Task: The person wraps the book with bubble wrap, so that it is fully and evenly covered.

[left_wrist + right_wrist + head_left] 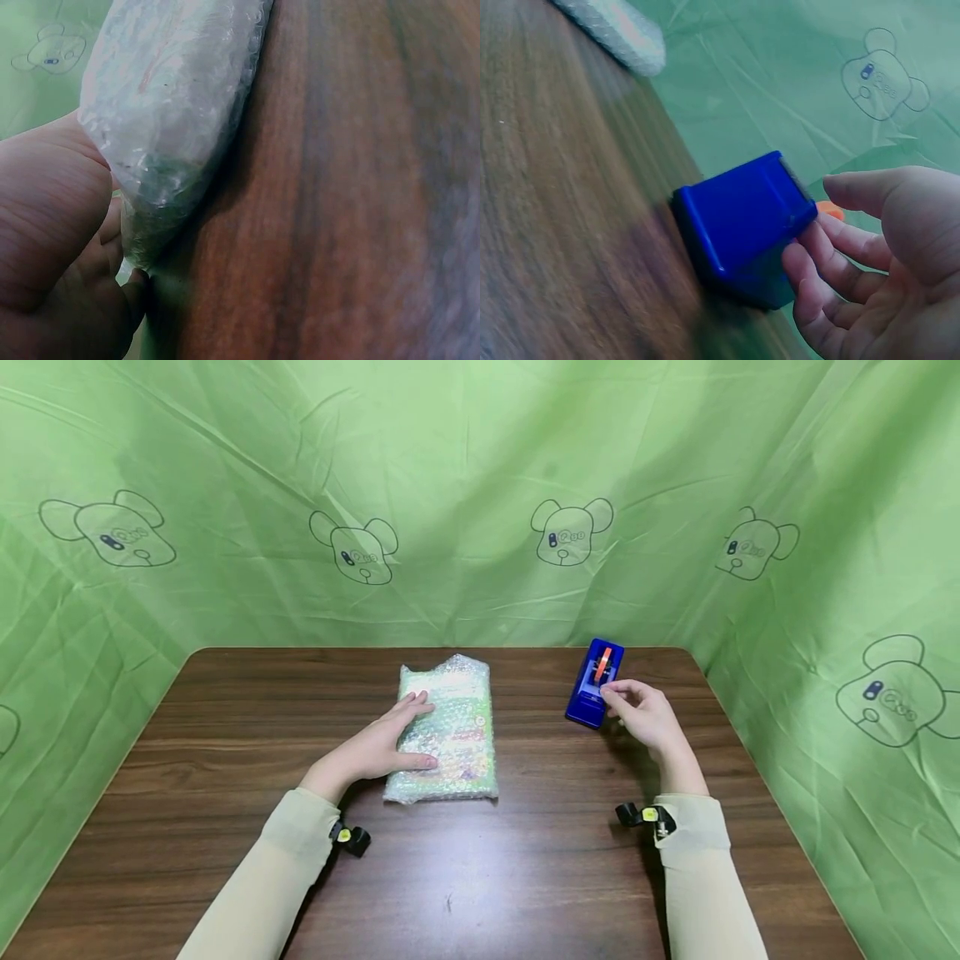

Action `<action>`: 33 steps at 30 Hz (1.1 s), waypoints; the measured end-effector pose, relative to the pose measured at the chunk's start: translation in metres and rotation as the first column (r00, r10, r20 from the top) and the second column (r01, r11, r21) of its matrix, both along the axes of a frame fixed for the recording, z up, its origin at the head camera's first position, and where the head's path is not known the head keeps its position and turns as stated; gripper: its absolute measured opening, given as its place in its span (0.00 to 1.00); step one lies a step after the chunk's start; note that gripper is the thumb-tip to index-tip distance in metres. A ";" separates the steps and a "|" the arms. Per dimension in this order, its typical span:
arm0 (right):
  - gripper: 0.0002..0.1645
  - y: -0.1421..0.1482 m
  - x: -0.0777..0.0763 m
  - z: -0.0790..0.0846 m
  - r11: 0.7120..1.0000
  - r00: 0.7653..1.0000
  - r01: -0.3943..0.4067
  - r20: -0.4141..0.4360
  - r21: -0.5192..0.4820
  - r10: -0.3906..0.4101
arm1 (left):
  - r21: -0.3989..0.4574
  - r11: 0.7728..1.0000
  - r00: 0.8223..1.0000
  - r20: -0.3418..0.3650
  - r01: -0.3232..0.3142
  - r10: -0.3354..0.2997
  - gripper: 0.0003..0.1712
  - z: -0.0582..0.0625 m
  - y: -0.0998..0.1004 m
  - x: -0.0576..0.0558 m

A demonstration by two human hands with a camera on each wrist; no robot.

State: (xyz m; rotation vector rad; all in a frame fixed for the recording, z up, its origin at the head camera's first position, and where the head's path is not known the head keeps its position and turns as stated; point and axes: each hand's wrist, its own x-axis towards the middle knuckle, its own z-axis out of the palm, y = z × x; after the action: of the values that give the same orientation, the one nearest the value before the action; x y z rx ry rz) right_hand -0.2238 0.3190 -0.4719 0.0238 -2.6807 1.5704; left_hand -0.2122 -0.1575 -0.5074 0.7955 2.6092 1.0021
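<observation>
A flat package in bubble wrap (457,727) lies on the table, with green and coloured print showing through. My left hand (375,743) rests on its left side, fingers and thumb spread over the wrap. In the left wrist view the wrapped package (180,82) is close up beside the palm. A blue tape dispenser (588,706) with an orange-centred roll (603,665) stands farther right. My right hand (641,714) is at the dispenser's cutter end. In the right wrist view thumb and forefinger are apart beside the cutter edge of the dispenser (742,217); no tape between them is visible.
The dark wood-grain table (465,885) reaches back to a green curtain (465,460) printed with bear outlines. More curtain hangs close on both sides. Small black wrist cameras (351,838) are strapped over the cream sleeves.
</observation>
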 end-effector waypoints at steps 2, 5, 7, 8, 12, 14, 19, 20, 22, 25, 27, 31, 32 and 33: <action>0.26 -0.003 -0.001 -0.002 1.000 1.000 0.004 0.009 0.006 -0.004 | -0.002 1.000 1.000 0.004 -0.002 0.002 0.60 0.000 0.000 0.000; 0.26 -0.007 -0.002 -0.004 1.000 1.000 0.014 0.027 0.015 -0.015 | -0.001 1.000 1.000 0.008 -0.004 0.004 0.60 0.000 0.000 0.000; 0.25 -0.010 -0.002 -0.004 1.000 0.999 0.027 0.037 0.014 -0.027 | 0.002 1.000 1.000 0.003 -0.001 0.001 0.60 0.000 0.000 0.000; 0.24 -0.011 -0.002 -0.004 0.999 0.999 0.036 0.038 0.011 -0.037 | 0.000 1.000 1.000 0.002 0.000 0.000 0.60 0.000 0.000 0.000; 0.23 -0.014 0.000 -0.003 0.997 0.997 0.073 0.031 0.002 -0.073 | 0.000 1.000 1.000 0.007 0.000 0.000 0.59 -0.001 -0.001 -0.001; 0.22 -0.018 0.001 -0.001 0.996 0.995 0.094 0.027 0.006 -0.094 | -0.001 1.000 1.000 0.011 -0.002 0.002 0.59 -0.001 -0.001 -0.001; 0.20 -0.026 0.003 0.003 0.989 0.988 0.147 0.036 0.014 -0.147 | 0.004 1.000 1.000 0.002 0.000 0.000 0.59 -0.001 -0.001 0.000; 0.20 -0.027 0.003 0.004 0.987 0.986 0.160 0.042 -0.009 -0.159 | 0.005 1.000 1.000 0.003 0.001 -0.001 0.59 -0.001 -0.001 0.000; 0.20 -0.029 0.003 0.006 0.981 0.982 0.184 0.056 -0.065 -0.181 | 0.008 1.000 1.000 0.001 0.003 -0.003 0.59 -0.001 -0.001 0.000; 0.21 -0.031 0.004 0.010 0.968 0.976 0.212 0.077 -0.131 -0.203 | 0.010 1.000 1.000 0.004 0.005 -0.005 0.59 -0.001 0.000 0.000; 0.21 -0.032 0.005 0.013 0.966 0.973 0.221 0.092 -0.133 -0.210 | 0.010 1.000 1.000 0.007 0.003 -0.003 0.59 -0.001 0.000 0.000; 0.22 -0.035 0.007 0.016 0.953 0.968 0.226 0.154 -0.203 -0.197 | 0.003 1.000 1.000 0.014 -0.004 0.004 0.59 -0.002 0.000 -0.001; 0.22 -0.037 0.007 0.016 0.947 0.967 0.229 0.165 -0.227 -0.194 | 0.002 1.000 1.000 0.015 -0.005 0.005 0.59 -0.002 0.001 -0.001; 0.21 -0.038 0.008 0.016 0.940 0.967 0.229 0.173 -0.252 -0.189 | 0.001 1.000 1.000 0.013 -0.005 0.005 0.59 -0.002 0.001 -0.001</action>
State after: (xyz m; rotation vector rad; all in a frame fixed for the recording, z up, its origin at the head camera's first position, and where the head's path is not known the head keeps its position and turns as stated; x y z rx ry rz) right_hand -0.2161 0.2809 -0.4557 -0.3866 -2.4383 1.9144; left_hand -0.2130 -0.1569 -0.5092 0.7810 2.6009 1.0068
